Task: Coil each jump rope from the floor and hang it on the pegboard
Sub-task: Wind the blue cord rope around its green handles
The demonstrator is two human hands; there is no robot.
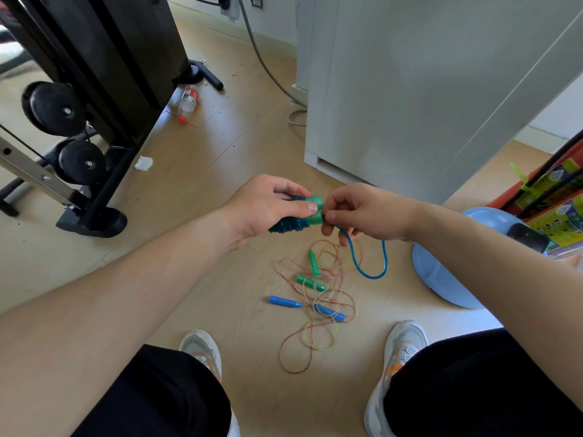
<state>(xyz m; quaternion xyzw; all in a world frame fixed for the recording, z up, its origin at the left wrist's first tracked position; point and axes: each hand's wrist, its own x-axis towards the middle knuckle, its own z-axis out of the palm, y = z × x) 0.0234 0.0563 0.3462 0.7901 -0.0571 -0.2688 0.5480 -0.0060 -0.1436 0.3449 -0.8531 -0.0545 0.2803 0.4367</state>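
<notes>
Pale wooden floor (220,171) fills the view under us, with a white cabinet (410,89) behind and a black exercise machine (104,74) at the left. Our left hand (268,206) is closed round a bundle: the blue rope (288,224) is wound in tight turns round its green handle ends (315,207), and the thumb presses on the green part. Our right hand (362,216) is just beside it, and its thumb and forefinger pinch the free part of the same rope where it leaves the bundle. From this pinch the rope hangs down in a loop.

Lower, on the floor between our grey shoes (405,342), other ropes lie in a loose tangle: thin cords (303,351) of pink and yellow crossing each other, two green handles (310,282) and two blue handles (285,301). A light blue round thing (441,279) is near at the right. A plastic bottle (188,100) lies far off by the machine.
</notes>
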